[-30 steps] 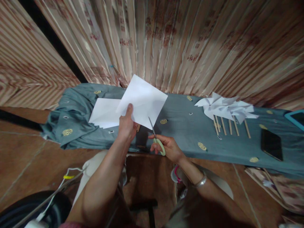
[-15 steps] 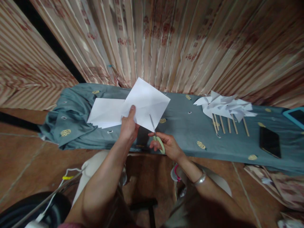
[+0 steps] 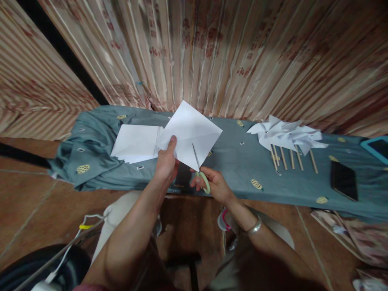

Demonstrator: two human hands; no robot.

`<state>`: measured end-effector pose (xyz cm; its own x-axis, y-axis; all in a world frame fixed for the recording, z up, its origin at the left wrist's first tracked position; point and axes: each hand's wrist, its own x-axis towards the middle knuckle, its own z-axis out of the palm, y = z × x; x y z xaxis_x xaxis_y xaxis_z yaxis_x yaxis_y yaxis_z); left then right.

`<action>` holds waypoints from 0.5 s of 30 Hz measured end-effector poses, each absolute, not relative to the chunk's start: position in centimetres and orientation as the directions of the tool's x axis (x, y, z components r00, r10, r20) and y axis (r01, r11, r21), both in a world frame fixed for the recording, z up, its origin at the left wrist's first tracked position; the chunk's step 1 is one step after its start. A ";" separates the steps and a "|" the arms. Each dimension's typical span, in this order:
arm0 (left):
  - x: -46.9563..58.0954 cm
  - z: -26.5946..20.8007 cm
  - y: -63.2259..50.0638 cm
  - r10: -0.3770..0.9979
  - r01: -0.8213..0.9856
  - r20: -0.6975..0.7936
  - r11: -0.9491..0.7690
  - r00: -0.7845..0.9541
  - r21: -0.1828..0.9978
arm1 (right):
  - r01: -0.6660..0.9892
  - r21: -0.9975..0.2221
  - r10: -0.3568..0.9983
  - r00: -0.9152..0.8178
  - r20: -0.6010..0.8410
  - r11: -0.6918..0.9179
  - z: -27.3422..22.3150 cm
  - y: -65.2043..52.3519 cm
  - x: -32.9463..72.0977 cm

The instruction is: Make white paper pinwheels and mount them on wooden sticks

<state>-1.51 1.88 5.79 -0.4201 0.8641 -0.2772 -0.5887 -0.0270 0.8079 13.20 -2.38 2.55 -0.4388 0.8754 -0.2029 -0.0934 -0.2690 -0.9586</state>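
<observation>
My left hand (image 3: 167, 161) pinches a square sheet of white paper (image 3: 194, 127) at its left corner, thumb on top. The sheet is held up with one corner toward me and shows faint crease lines. In my right hand (image 3: 212, 184) are scissors (image 3: 205, 182) with pale green handles, fingers through the loops. One blade lies over the paper at its near corner; the other blade is hidden beneath the sheet. A stack of white paper (image 3: 138, 139) lies just left of my left hand.
A grey-green patterned cloth (image 3: 233, 173) covers the long narrow table. Several white paper pinwheels (image 3: 287, 133) on wooden sticks lie to the right. Beyond them are a black phone (image 3: 344, 180) and a blue-framed device (image 3: 377, 147). A pleated curtain (image 3: 194, 52) hangs behind.
The sheet and my left hand have shifted slightly to the right, so the near corner sits deeper between the scissor blades. My right hand has barely moved.
</observation>
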 end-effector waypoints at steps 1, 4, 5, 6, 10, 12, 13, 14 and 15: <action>-1.5 5.7 1.9 0.864 -0.589 -0.284 -0.017 -0.415 0.808 | -0.093 -0.960 0.877 -0.437 -0.199 -0.264 2.6 -2.3 13.2; -1.5 5.5 1.9 0.863 -0.581 -0.295 0.003 -0.410 0.814 | -0.092 -0.958 0.880 -0.426 -0.210 -0.273 2.6 -2.3 13.1; -1.5 5.5 1.9 0.863 -0.579 -0.296 0.005 -0.409 0.815 | -0.089 -0.956 0.880 -0.423 -0.218 -0.280 2.7 -2.3 13.1; -1.5 5.4 1.9 0.864 -0.579 -0.292 0.001 -0.410 0.816 | -0.087 -0.955 0.879 -0.421 -0.224 -0.285 2.7 -2.3 13.1; -1.5 5.4 2.0 0.865 -0.578 -0.270 -0.028 -0.422 0.816 | -0.074 -0.955 0.879 -0.415 -0.234 -0.288 2.9 -2.3 13.0; -1.5 5.4 1.9 0.864 -0.576 -0.270 -0.028 -0.425 0.817 | -0.066 -0.956 0.878 -0.418 -0.233 -0.285 2.9 -2.3 13.0; -1.4 5.3 1.9 0.867 -0.576 -0.268 -0.027 -0.421 0.817 | -0.065 -0.957 0.878 -0.421 -0.230 -0.282 2.9 -2.3 13.0; -1.4 5.3 1.9 0.873 -0.577 -0.263 -0.026 -0.412 0.816 | -0.065 -0.959 0.879 -0.421 -0.225 -0.276 2.9 -2.3 13.0; -1.4 5.2 1.8 0.881 -0.578 -0.254 -0.027 -0.400 0.816 | -0.066 -0.961 0.881 -0.419 -0.219 -0.270 2.9 -2.3 13.0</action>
